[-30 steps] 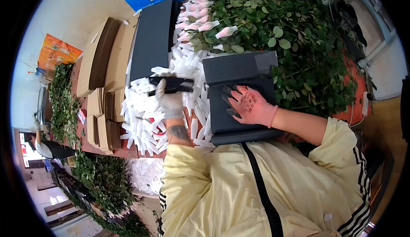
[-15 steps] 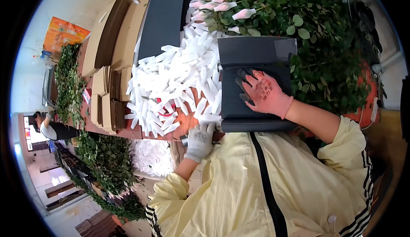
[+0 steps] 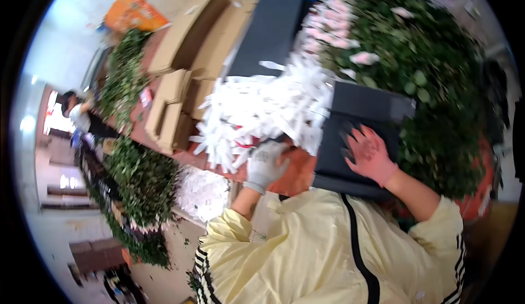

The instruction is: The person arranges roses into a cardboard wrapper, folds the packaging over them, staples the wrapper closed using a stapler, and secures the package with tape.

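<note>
Littering red tabletop (image 3: 295,174): white sleeves (image 3: 257,107)

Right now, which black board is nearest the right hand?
The near black board, beneath the right hand, beside the leafy stems; the far black board lies by the cardboard.

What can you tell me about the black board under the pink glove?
The black board is a dull sheet, perhaps plastic or card; blur hides which. A crease sets off its far panel, which has a paler, shinier patch at its right end. A narrow strip runs along its near edge. It lies flat over the red table, with green leaves along its right side and white sleeves to its left. The pink-gloved right hand rests spread on it.
</note>
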Demonstrator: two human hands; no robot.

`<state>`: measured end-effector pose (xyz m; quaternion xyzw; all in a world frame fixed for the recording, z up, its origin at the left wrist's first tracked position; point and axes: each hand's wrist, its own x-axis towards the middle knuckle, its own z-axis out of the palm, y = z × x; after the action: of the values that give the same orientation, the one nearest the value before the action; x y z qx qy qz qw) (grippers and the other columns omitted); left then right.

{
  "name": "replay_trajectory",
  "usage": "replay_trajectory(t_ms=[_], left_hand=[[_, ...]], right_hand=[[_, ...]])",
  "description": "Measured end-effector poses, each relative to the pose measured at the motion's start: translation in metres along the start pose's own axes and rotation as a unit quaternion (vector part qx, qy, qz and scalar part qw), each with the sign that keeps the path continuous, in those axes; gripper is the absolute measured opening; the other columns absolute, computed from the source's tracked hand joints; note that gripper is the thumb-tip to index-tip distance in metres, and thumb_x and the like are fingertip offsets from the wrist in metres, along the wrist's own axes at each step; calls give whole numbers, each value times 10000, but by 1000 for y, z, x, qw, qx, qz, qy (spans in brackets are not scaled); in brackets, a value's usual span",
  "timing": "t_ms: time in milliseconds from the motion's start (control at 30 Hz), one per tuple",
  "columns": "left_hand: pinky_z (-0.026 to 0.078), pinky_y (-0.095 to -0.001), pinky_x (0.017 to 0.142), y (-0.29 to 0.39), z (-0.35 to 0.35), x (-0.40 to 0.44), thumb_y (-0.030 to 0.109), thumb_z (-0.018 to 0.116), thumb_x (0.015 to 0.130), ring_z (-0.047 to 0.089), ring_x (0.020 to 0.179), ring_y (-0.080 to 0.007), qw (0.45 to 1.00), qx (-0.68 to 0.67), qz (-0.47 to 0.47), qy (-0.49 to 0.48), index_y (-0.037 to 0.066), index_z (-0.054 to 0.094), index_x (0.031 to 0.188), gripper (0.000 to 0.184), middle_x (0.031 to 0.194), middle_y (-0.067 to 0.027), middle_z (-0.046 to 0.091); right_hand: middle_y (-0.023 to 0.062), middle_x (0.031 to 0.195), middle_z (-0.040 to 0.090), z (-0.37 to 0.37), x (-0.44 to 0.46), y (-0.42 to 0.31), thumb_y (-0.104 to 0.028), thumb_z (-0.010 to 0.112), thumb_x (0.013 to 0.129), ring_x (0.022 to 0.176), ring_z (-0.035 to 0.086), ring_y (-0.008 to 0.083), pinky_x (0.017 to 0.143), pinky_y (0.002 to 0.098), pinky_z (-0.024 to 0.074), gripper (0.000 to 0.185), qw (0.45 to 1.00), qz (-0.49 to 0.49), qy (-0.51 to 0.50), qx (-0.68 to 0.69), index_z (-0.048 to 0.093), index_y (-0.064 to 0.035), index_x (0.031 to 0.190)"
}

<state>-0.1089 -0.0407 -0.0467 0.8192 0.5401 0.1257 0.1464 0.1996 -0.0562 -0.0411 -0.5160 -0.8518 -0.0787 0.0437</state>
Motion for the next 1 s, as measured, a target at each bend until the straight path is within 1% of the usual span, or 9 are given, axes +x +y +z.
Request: replay_trajectory(t_ms=[33, 100, 167, 300, 400, 467, 600, 800, 1000], left_hand=[[465, -404, 801, -19, -6, -7, 164, 639, 704, 588, 927, -293, 999, 18, -20, 18, 113, 594, 1060, 363, 995, -108, 616], [465, -395, 772, -63, -12, -17, 177, 639, 715, 591, 893, -282, 985, 1, -53, 165, 117, 628, 972, 264, 953, -99, 620], [462, -413, 766, -147, -27, -15, 171, 655, 708, 580, 889, -331, 923, 86, -94, 363, 64, 606, 948, 268, 1037, -158, 601], [254, -454, 1072, -219, -112, -12, 326, 648, 756, 355, 1266, -395, 814, 231, -418, 331, 56, 471, 1246, 588, 1351, -244, 406], [238, -446, 1077, -239, -132, -25, 477, 649, 692, 389, 1266, -318, 798, 210, -522, 218, 95, 472, 1283, 726, 1324, -186, 462], [265, -431, 1051, -224, -144, -27, 522, 663, 652, 450, 1218, -290, 794, 197, -568, 90, 106, 461, 1306, 801, 1269, -152, 522], [329, -436, 997, -240, -136, -38, 550, 677, 646, 504, 1160, -283, 789, 232, -541, 178, 91, 442, 1322, 851, 1208, -139, 569], [397, -421, 930, -244, -142, -28, 532, 685, 657, 592, 1043, -304, 783, 164, -574, 176, 74, 433, 1319, 843, 1107, -147, 627], [382, -445, 925, -257, -147, -40, 489, 551, 778, 587, 1030, -298, 820, 212, -513, 137, 187, 494, 1282, 590, 1080, -111, 632]], right_hand=[[79, 1358, 413, 14, -1, 8, -439, 521, 785, 1273, 337, 278, 1061, 391, 214, 552, 990, -46, 13, -133, 493, -130, 1242], [83, 1377, 407, 8, 8, 0, -409, 552, 778, 1271, 348, 279, 1056, 392, 230, 569, 989, -45, 34, -134, 482, -137, 1273], [87, 1383, 406, -13, 10, -6, -377, 581, 769, 1255, 367, 286, 1047, 394, 256, 584, 1000, -6, 28, 7, 471, -138, 1291], [119, 1347, 428, -28, 17, -3, -341, 609, 748, 1236, 378, 335, 1037, 419, 279, 595, 997, -5, -48, 65, 483, -102, 1279], [163, 1279, 461, -28, 19, -2, -344, 627, 721, 1209, 394, 367, 1040, 437, 279, 598, 997, -13, -27, 70, 512, -58, 1234], [150, 1298, 448, -32, 20, 0, -378, 596, 737, 1198, 399, 366, 1040, 398, 270, 613, 991, -2, -108, 77, 488, -76, 1260], [158, 1274, 459, -17, 9, 1, -444, 567, 743, 1201, 382, 368, 1043, 437, 263, 624, 998, -12, -60, 34, 503, -61, 1231], [187, 1201, 505, -18, 13, 2, -392, 631, 698, 1179, 416, 379, 1030, 444, 303, 610, 995, -7, -74, 65, 541, -52, 1196], [181, 1208, 501, -27, 17, 1, -370, 640, 694, 1177, 420, 378, 1027, 443, 305, 601, 993, -3, -54, 100, 540, -62, 1200]])
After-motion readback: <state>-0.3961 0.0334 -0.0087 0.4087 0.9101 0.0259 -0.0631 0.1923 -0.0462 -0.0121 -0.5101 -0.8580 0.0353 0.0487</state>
